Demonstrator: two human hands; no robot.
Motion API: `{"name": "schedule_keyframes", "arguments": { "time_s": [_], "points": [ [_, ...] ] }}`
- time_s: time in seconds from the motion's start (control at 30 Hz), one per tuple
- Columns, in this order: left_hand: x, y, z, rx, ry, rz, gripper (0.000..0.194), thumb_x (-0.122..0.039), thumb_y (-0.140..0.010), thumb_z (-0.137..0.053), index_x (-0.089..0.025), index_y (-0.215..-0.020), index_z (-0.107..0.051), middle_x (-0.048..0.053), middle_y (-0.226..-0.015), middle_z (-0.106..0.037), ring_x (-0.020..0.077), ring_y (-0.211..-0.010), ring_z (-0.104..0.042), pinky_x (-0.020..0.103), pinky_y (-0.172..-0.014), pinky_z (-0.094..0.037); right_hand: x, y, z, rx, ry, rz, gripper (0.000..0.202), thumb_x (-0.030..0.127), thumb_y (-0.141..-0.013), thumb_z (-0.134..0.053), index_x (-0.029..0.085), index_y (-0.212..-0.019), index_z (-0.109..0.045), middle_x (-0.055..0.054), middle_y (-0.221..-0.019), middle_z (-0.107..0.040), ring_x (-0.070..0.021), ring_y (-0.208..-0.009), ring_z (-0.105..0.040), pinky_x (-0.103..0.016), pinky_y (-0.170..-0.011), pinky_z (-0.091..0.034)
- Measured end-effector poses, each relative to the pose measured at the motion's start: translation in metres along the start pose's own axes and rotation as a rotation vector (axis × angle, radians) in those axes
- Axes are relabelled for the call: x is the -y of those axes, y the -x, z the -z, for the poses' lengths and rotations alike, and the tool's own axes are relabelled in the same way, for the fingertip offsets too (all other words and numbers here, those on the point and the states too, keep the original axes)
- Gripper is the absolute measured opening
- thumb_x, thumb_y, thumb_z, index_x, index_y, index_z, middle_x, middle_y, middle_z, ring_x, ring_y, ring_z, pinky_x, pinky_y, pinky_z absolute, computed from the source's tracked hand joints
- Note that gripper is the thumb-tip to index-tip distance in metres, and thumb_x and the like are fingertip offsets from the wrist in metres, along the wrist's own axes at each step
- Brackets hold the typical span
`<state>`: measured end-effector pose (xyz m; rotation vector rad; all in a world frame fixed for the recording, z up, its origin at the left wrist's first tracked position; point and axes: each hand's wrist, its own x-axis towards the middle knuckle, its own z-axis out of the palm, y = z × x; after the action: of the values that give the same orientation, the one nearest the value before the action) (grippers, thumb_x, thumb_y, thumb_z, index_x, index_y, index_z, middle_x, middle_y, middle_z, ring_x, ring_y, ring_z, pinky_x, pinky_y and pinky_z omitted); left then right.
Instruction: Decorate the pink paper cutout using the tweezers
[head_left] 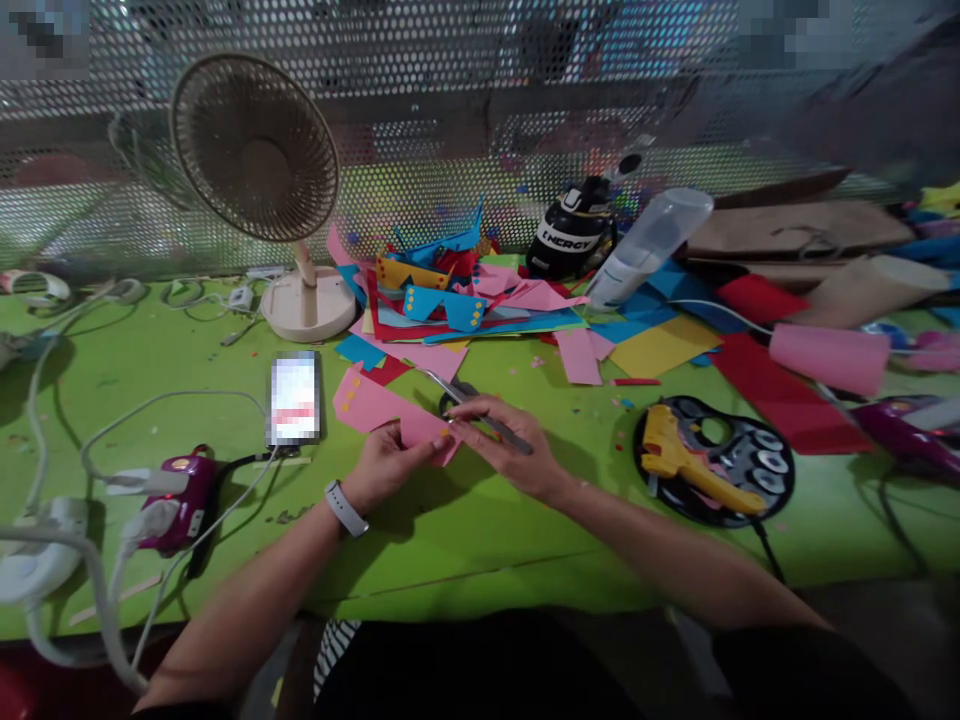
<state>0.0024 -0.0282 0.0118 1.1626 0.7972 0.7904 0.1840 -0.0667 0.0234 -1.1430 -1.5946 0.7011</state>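
My left hand (386, 462), with a white watch on its wrist, holds the near end of a pink paper strip (375, 405) dotted with small yellow and red pieces. My right hand (510, 455) pinches metal tweezers (480, 412), their tip resting at the strip's near edge next to my left fingers. The strip lies on the green table (450, 540), angled toward the phone.
A phone (294, 398) lies left of the strip. A fan (259, 160) stands behind it. Colored paper scraps (465, 300) pile up at the back. A yellow glue gun (694, 462) rests on a black plate at right. A power strip (172, 500) and cables crowd the left.
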Motion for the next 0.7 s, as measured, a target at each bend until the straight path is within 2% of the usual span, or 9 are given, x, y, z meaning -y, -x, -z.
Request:
{"name": "schedule_keyframes", "arguments": {
  "time_s": [0.13, 0.5, 0.7],
  "points": [
    [0.0005, -0.0004, 0.0011, 0.019, -0.022, -0.013, 0.035, -0.043, -0.064, -0.083, -0.013, -0.080, -0.075, 0.010, -0.082, -0.076, 0.0189, -0.072, -0.070, 0.030, -0.072, -0.057, -0.0029, 0.0011, 0.0000, 0.027, 0.014, 0.053, 0.013, 0.029, -0.087, -0.063, 0.027, -0.098, -0.070, -0.002, -0.089, -0.069, -0.0162, -0.085, -0.065, -0.032, -0.078, -0.053],
    [-0.0021, 0.0000, 0.0003, 0.049, 0.039, 0.059, 0.034, -0.031, -0.062, -0.086, -0.015, -0.090, -0.075, 0.009, -0.091, -0.076, 0.0189, -0.079, -0.071, 0.033, -0.080, -0.056, -0.0040, -0.0012, 0.0032, -0.016, -0.003, -0.009, 0.013, 0.031, -0.086, -0.064, 0.027, -0.097, -0.070, -0.001, -0.089, -0.069, -0.0155, -0.082, -0.065, -0.029, -0.074, -0.053],
    [0.0004, -0.0018, 0.0017, 0.030, 0.083, 0.062, 0.033, -0.031, -0.063, -0.086, -0.015, -0.089, -0.075, 0.009, -0.091, -0.076, 0.0190, -0.078, -0.071, 0.034, -0.082, -0.056, -0.0028, -0.0020, 0.0036, -0.005, -0.020, -0.032, 0.014, 0.032, -0.086, -0.063, 0.027, -0.097, -0.070, -0.001, -0.091, -0.069, -0.0162, -0.085, -0.065, -0.030, -0.075, -0.054]
  ]
}}
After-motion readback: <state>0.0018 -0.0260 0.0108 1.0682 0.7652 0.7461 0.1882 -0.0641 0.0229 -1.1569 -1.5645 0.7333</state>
